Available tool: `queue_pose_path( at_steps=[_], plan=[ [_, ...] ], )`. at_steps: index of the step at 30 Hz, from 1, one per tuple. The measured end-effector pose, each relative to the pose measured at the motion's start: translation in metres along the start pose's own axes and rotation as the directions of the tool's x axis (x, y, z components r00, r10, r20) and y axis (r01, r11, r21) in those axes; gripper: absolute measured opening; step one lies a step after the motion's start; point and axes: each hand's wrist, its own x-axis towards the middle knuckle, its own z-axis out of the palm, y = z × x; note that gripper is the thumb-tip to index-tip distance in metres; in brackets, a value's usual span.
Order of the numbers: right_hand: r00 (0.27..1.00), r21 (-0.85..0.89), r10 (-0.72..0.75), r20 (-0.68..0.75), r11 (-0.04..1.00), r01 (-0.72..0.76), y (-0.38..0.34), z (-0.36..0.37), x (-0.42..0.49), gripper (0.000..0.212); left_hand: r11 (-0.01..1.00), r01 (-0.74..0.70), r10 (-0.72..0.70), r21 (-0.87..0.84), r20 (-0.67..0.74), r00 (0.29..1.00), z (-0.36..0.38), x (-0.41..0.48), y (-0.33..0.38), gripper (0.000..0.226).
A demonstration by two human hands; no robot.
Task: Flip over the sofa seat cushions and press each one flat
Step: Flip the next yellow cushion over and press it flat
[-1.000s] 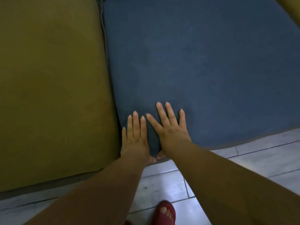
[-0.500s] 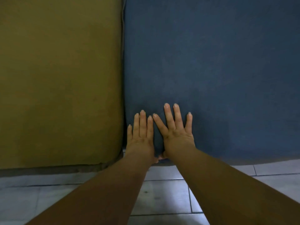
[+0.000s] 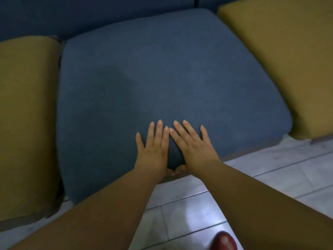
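Note:
A blue seat cushion [image 3: 162, 73] lies in the middle of the sofa, between a mustard cushion [image 3: 27, 123] on the left and another mustard cushion [image 3: 281, 60] on the right. My left hand [image 3: 153, 148] and my right hand [image 3: 192, 147] lie side by side on the blue cushion's front edge, near its middle. Their fingers are straight and flat on the top fabric. Both thumbs hang over the front face of the cushion.
The blue sofa back [image 3: 90, 17] runs along the top. Pale tiled floor [image 3: 270, 177] lies in front of the sofa. The toe of a red slipper [image 3: 223, 240] shows at the bottom right.
Both hands slid from the blue cushion's front left corner to the middle of its front edge. The view pulled back, so the right mustard cushion and the sofa back now show.

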Motion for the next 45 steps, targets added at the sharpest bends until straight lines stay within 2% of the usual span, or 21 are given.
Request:
queue_pose_path(
  at_steps=[4,9,11,16,20,24,28,33,39,45],
  plan=[
    [0.984,0.058,0.180,0.009,0.982,-0.181,0.086,0.013,-0.021,0.120,0.996,-0.075,0.074,0.038,0.029,0.997,-0.027,0.046,0.096,0.138],
    [0.912,0.164,0.409,0.009,0.899,-0.405,0.187,0.031,-0.037,0.122,0.995,-0.097,0.091,0.038,0.142,0.986,-0.054,0.103,0.200,0.144],
    [0.892,0.206,0.449,0.043,0.870,-0.448,0.223,0.031,-0.041,0.124,0.990,-0.124,0.112,0.067,0.165,0.980,-0.062,0.123,0.234,0.147],
    [0.900,0.241,0.417,0.127,0.867,-0.436,0.275,0.030,-0.030,0.122,0.972,-0.153,0.109,0.180,0.231,0.967,-0.080,0.161,0.293,0.156],
    [0.904,0.283,0.394,0.165,0.860,-0.426,0.288,0.039,-0.019,0.116,0.949,-0.151,0.075,0.278,0.265,0.961,-0.075,0.177,0.303,0.159],
    [0.914,0.308,0.380,0.145,0.860,-0.407,0.288,0.046,-0.014,0.105,0.949,-0.148,0.065,0.278,0.288,0.955,-0.064,0.183,0.303,0.159],
    [0.918,0.305,0.373,0.138,0.865,-0.397,0.290,0.056,-0.004,0.105,0.946,-0.129,0.035,0.297,0.303,0.952,-0.053,0.194,0.304,0.157],
    [0.917,0.292,0.356,0.181,0.871,-0.395,0.290,0.067,0.008,0.121,0.955,-0.132,0.052,0.266,0.287,0.957,-0.035,0.204,0.300,0.156],
    [0.911,0.267,0.336,0.240,0.879,-0.395,0.290,0.054,0.003,0.126,0.959,-0.143,0.067,0.245,0.293,0.954,-0.041,0.200,0.301,0.154],
    [0.918,0.291,0.307,0.252,0.881,-0.374,0.292,0.039,-0.009,0.112,0.960,-0.171,0.095,0.222,0.313,0.945,-0.062,0.188,0.302,0.153]
  ],
)
